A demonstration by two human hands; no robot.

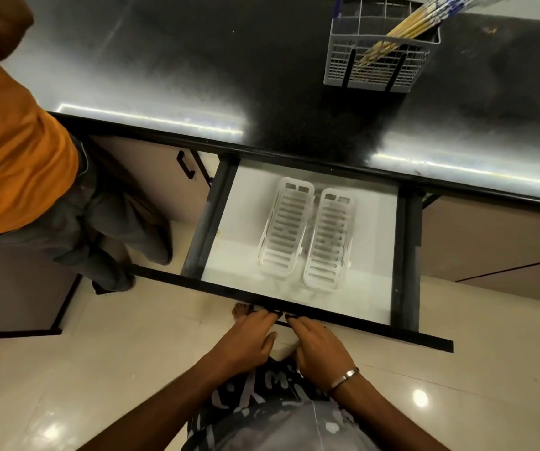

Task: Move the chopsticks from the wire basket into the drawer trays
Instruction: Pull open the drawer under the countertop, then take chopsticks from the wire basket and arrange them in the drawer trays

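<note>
Both hands, left hand [253, 333] and right hand [319, 345], grip the drawer [294, 309] front. Two trays [307, 236] sit empty. All chopsticks [402, 30] remain in the wire basket [376, 65] on the table [164, 70], so nothing looks moved yet.

Wire basket [381, 56] stood on countertop [164, 70], far right, chopsticks [402, 30] leaning inside. Below, open drawer [405, 255] held two trays [286, 229] side by side. Both hands at drawer front.
</note>
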